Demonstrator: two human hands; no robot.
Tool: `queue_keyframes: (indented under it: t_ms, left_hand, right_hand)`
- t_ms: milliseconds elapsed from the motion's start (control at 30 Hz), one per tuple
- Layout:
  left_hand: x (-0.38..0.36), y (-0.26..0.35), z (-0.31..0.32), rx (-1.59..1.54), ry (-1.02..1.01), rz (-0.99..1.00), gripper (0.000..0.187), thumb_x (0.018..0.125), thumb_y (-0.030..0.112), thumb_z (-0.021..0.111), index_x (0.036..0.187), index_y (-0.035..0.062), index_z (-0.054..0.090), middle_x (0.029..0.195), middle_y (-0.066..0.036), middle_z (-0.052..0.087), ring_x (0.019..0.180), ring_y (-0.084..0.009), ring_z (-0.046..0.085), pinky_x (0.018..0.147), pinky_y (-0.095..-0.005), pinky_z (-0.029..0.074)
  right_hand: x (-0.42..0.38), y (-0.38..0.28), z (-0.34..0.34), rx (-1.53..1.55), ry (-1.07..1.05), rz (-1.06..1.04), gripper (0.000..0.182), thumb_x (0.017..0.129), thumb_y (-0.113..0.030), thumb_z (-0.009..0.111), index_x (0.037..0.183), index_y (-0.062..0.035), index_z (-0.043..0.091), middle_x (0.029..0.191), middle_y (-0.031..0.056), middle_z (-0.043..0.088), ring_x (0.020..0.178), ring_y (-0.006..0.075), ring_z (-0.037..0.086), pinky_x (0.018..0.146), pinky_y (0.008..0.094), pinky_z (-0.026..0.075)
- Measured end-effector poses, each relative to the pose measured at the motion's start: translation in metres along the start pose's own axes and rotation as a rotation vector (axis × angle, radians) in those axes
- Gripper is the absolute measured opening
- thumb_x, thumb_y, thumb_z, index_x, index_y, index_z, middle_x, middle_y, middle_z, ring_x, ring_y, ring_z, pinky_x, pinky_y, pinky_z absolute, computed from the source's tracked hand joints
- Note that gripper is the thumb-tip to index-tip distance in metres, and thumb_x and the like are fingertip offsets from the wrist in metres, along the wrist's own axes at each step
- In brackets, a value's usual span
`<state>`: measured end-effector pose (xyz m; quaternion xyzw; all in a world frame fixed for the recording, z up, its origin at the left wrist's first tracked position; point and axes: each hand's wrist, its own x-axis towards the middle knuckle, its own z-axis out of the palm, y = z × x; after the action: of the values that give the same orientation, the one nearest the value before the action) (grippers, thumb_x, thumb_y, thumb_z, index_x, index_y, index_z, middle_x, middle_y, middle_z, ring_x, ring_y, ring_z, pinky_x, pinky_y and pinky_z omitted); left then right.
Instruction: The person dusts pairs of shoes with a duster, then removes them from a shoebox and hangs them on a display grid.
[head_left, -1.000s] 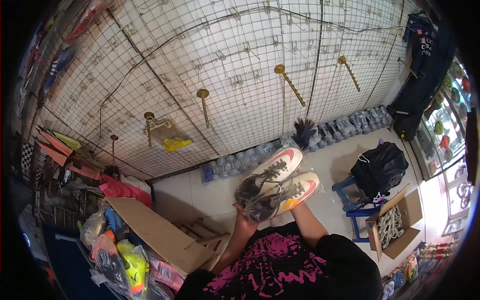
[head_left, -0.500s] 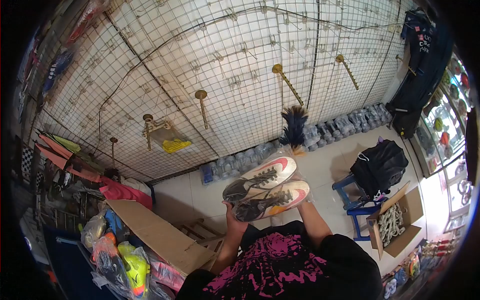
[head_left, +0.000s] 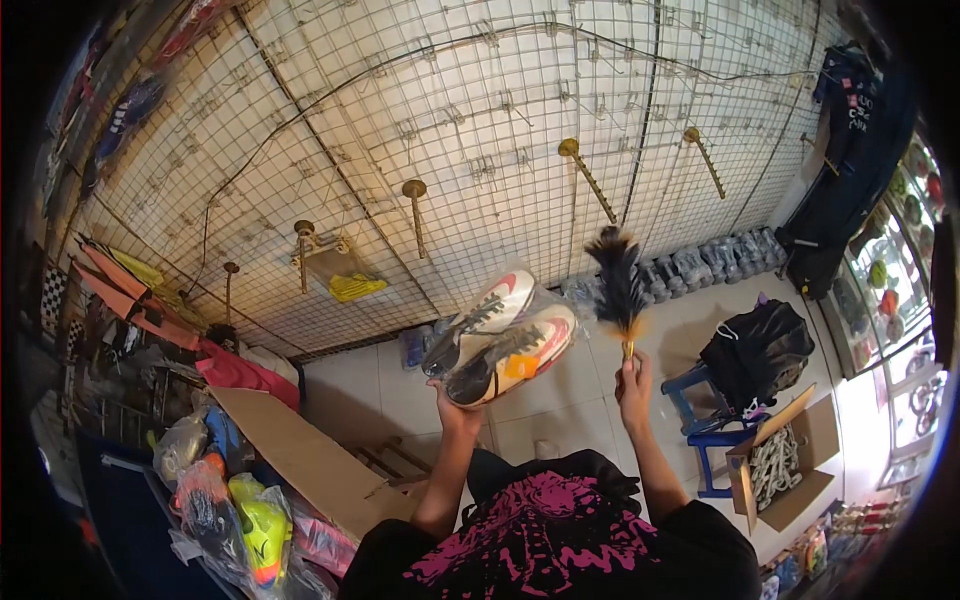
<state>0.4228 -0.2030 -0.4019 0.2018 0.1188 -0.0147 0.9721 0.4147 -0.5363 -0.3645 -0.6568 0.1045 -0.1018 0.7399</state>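
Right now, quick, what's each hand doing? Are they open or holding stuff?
Left hand: holding the shoes, which are in clear plastic.
Right hand: closed, holding the duster by its handle.

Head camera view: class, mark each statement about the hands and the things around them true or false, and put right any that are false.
1. The left hand holds a pair of shoes. True.
2. The right hand is empty. False: it grips a feather duster by its handle.
3. The dark feathers point away from the person, toward the wire grid wall. True.
4. The cardboard box at the picture's right is shut. False: this box stands open, with pale cord-like material showing inside.
5. An orange patch shows on the shoe nearer the person. True.
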Motion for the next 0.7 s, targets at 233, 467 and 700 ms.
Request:
queue_keyframes:
  t_ms: [233, 467, 700]
  left_hand:
    - [0.016, -0.010, 0.032, -0.131, -0.095, -0.023, 0.059, 0.104, 0.051, 0.033, 0.141, 0.0073, 0.050, 0.143, -0.012, 0.055, 0.129, -0.0322, 0.054, 0.111, -0.0529, 0.042]
    - [0.020, -0.009, 0.056, -0.134, 0.142, -0.017, 0.048, 0.102, 0.035, 0.044, 0.138, 0.0052, 0.051, 0.137, -0.013, 0.058, 0.126, -0.0316, 0.057, 0.108, -0.0524, 0.047]
    - [0.034, -0.008, 0.025, -0.138, -0.111, -0.020, 0.050, 0.103, 0.038, 0.043, 0.140, 0.0055, 0.050, 0.139, -0.013, 0.058, 0.124, -0.0311, 0.058, 0.102, -0.0519, 0.049]
  right_hand:
    - [-0.077, 0.000, 0.019, -0.499, -0.382, -0.205, 0.035, 0.101, -0.015, 0.057, 0.133, -0.0010, 0.057, 0.080, 0.0111, 0.065, 0.066, 0.0194, 0.063, 0.061, 0.0342, 0.050]
    - [-0.062, 0.005, 0.023, -0.523, -0.049, -0.372, 0.039, 0.095, -0.011, 0.062, 0.133, -0.0045, 0.060, 0.081, 0.0143, 0.064, 0.067, 0.0261, 0.064, 0.063, 0.0352, 0.050]
    - [-0.062, 0.016, 0.007, -0.658, -0.362, -0.586, 0.038, 0.098, -0.014, 0.062, 0.133, -0.0006, 0.059, 0.075, 0.0099, 0.058, 0.062, 0.0165, 0.055, 0.059, 0.0301, 0.045]
